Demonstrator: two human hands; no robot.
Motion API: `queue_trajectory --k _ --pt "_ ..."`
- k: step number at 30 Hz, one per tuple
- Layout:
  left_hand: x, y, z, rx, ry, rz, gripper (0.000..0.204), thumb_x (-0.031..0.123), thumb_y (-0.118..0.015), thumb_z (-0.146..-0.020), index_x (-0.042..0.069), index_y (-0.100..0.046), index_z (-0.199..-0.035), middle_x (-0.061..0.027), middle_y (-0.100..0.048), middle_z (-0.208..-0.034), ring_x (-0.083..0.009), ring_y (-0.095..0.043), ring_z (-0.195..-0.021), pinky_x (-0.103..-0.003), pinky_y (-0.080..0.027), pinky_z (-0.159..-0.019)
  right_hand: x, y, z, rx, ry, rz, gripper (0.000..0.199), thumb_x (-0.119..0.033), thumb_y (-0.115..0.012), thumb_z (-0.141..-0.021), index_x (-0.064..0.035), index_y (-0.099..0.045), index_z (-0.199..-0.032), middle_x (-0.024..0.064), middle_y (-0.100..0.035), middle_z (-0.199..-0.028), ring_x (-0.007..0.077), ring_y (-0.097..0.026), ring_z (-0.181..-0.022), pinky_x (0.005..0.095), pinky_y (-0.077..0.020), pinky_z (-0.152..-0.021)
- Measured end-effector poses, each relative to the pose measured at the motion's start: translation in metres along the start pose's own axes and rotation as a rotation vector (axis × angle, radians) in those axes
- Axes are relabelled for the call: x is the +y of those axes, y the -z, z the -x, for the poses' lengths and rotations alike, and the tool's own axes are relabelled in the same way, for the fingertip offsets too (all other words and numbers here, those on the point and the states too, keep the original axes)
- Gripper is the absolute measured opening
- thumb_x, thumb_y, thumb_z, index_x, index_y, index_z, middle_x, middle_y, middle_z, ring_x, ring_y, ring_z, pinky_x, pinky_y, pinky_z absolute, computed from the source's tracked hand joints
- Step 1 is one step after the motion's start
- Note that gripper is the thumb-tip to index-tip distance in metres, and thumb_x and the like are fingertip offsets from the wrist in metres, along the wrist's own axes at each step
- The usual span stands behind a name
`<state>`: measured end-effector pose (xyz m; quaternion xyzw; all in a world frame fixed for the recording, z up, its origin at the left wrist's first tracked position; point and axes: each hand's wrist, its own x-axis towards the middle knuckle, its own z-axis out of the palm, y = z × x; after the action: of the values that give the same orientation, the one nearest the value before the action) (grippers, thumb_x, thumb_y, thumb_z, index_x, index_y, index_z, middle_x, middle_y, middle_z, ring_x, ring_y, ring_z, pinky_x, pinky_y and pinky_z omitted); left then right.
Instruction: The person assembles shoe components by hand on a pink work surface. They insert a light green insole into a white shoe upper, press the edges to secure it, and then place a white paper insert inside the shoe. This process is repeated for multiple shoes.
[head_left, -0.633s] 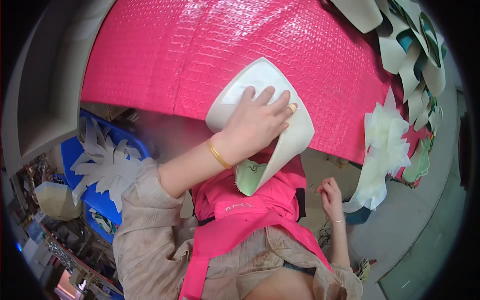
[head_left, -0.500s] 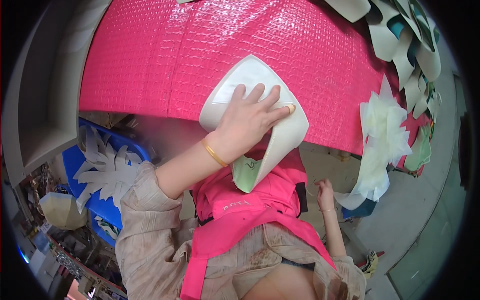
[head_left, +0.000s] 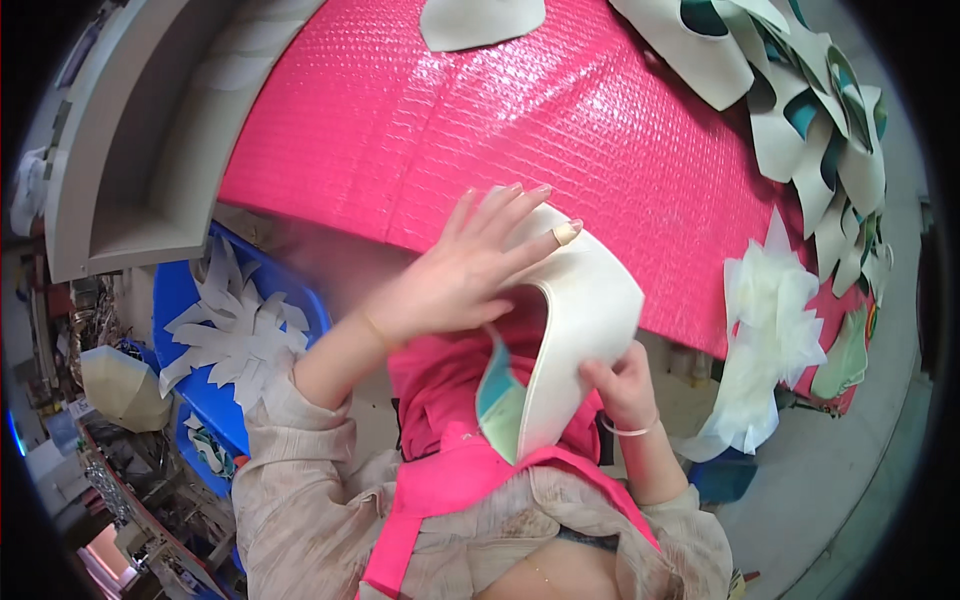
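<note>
A white, curved shoe-upper piece with stitched edging arches from the near table edge over my lap. Its inner side shows pale green and teal. My left hand lies across its far end, fingers stretched out, a tan wrap on one fingertip; that end is partly hidden beneath the hand. At the piece's right edge my right hand grips it, the thumb on the white face and the other fingers mostly out of sight.
The table has a pink quilted cover. White-and-teal pieces are piled far right, above a stack of thin whitish sheets. Another white piece lies at the far edge. At left are a grey open box and a blue bin with white scraps.
My right hand has come up from beside my lap and taken hold of the piece's right edge. The piece has shifted toward me and arched; my left hand has slid toward its left side.
</note>
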<state>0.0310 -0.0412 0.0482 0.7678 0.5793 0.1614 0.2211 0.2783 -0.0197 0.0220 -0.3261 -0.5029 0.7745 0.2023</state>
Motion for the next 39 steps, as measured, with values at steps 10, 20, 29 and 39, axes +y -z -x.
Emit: queue_trajectory --k 10,20,29,39 --pt "-0.059 0.023 -0.139 0.63 0.132 -0.366 0.043 0.0 -0.049 -0.069 0.011 -0.061 -0.109 -0.0094 -0.06 -0.106 -0.0285 -0.057 -0.095 -0.037 -0.045 -0.081 -0.016 0.021 -0.029 0.481 0.432 0.426 0.025 -0.008 -0.052 -0.086 0.0023 -0.053 -0.109 0.008 -0.058 -0.098 0.015 -0.053 -0.092 0.0275 -0.0422 -0.082" --pt "-0.089 0.004 -0.202 0.366 -0.047 -0.005 0.05 -0.001 -0.046 -0.073 0.01 -0.053 -0.121 -0.0145 -0.053 -0.12 -0.0272 -0.05 -0.113 -0.032 -0.037 -0.097 0.123 0.048 0.187 0.986 -0.308 -0.604 0.019 -0.009 -0.056 -0.084 -0.0016 -0.054 -0.102 0.0076 -0.059 -0.088 0.0108 -0.056 -0.066 0.0207 -0.044 -0.057" --pt "-0.027 0.012 -0.134 0.244 -0.096 0.372 0.038 -0.007 -0.049 -0.08 0.001 -0.055 -0.116 -0.0097 -0.057 -0.119 -0.0194 -0.05 -0.113 -0.029 -0.037 -0.097 0.143 0.083 0.196 0.714 -0.436 -0.319 0.011 -0.015 -0.055 -0.086 -0.0056 -0.057 -0.091 0.0014 -0.06 -0.073 0.0099 -0.054 -0.055 0.0215 -0.039 -0.047" --pt "-0.076 0.041 -0.022 0.37 0.311 0.45 0.032 -0.003 -0.051 -0.082 -0.001 -0.057 -0.114 -0.0097 -0.065 -0.101 -0.0163 -0.06 -0.096 -0.027 -0.046 -0.086 -0.054 0.017 -0.011 0.309 0.4 0.771 0.014 0.003 -0.056 -0.078 -0.0002 -0.058 -0.092 0.0127 -0.057 -0.082 0.0221 -0.057 -0.071 0.0294 -0.0462 -0.064"
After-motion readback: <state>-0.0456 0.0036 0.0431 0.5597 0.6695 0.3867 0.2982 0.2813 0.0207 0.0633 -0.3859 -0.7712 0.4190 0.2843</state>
